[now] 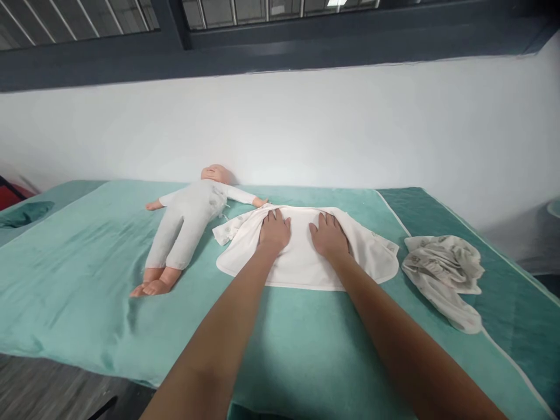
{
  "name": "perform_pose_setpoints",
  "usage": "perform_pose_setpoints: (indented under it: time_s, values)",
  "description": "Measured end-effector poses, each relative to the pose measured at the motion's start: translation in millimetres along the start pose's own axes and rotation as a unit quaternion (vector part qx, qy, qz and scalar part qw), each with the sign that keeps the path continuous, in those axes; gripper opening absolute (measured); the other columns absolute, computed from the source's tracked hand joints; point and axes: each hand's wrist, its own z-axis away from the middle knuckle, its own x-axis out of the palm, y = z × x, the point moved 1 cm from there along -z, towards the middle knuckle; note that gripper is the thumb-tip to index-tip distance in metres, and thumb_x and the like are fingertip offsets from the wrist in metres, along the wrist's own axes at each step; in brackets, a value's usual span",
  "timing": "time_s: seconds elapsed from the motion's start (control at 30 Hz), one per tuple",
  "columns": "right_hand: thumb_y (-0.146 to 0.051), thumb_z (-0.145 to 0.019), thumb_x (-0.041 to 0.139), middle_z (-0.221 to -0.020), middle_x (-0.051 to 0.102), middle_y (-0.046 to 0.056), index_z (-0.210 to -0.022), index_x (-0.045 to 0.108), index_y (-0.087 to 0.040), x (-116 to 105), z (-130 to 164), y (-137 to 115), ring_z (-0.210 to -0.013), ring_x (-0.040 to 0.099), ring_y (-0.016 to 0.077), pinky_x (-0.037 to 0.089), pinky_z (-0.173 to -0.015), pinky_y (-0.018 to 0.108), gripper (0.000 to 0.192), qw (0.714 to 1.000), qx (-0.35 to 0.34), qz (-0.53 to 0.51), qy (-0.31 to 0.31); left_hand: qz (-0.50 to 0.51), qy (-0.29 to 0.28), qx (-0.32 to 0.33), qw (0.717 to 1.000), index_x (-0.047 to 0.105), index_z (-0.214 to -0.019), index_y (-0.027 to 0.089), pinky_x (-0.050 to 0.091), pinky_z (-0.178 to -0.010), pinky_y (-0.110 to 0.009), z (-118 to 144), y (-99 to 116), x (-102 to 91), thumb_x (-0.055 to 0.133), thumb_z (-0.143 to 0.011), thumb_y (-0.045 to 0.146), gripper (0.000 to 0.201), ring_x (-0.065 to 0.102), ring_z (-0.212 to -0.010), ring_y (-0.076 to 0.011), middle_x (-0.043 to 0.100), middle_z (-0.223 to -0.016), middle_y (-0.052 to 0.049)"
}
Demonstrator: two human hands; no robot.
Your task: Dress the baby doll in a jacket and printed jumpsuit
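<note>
A small white baby top [301, 256] lies spread open on the green bed cover, its patterned sleeve [227, 229] showing at the left. My left hand [275, 230] rests flat on the top's left half, fingers stretched towards the collar edge. On the right half my right hand [329, 234] lies flat too, fingers apart and partly under the opened front panel. Neither hand grips the cloth. To the left a baby doll [188, 216] in a white outfit lies on its back, one arm reaching close to the top's upper left edge.
A crumpled patterned baby garment [444, 274] lies to the right. Green covers [87, 251] spread over the bed, with a darker band [494, 291] at the right. A white wall [306, 128] and barred window [262, 35] stand behind. Grey floor [48, 391] shows at lower left.
</note>
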Motion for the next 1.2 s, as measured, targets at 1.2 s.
perform_pose_setpoints:
  time_s: [1.2]
  values:
    - [-0.039,-0.100,0.022,-0.159,0.026,0.013,-0.149,0.035,-0.005,-14.1,129.7,20.8,-0.147,0.023,0.0246,0.021,-0.118,0.045,0.061,0.985,-0.135,0.104,0.006,-0.031,0.033,0.002,0.999,0.039,-0.143,-0.004,0.021,-0.122,-0.041,125.0,-6.1,-26.3,0.029,-0.097,0.040,0.065,0.024,-0.148,-0.0290,0.029,-0.156,-0.023]
